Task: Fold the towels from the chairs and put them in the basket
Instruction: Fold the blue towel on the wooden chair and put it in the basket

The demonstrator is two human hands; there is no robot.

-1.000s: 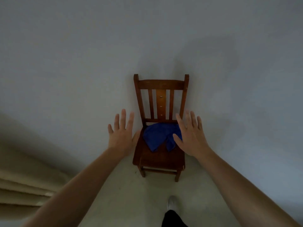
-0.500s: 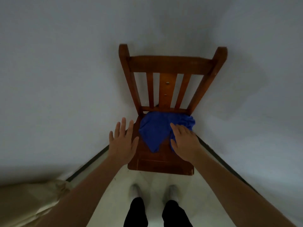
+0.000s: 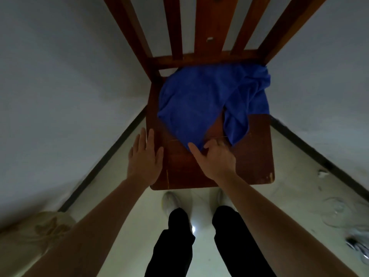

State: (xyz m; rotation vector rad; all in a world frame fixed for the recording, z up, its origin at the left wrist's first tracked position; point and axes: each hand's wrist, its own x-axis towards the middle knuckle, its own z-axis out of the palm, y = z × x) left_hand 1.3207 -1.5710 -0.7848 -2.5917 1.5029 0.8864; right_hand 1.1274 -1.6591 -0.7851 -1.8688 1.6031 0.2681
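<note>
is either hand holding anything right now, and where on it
The right hand pinches the blue towel at its near tip, on the chair seat. The left hand holds nothing, fingers straight.

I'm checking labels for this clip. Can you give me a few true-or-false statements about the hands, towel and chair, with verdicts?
1. The blue towel lies crumpled on the seat of the wooden chair. True.
2. The left hand grips the towel. False: it is open, fingers straight, at the seat's left edge, off the towel.
3. The right hand pinches the towel's near corner. True.
4. The towel hangs over the backrest. False: it lies on the seat.
</note>
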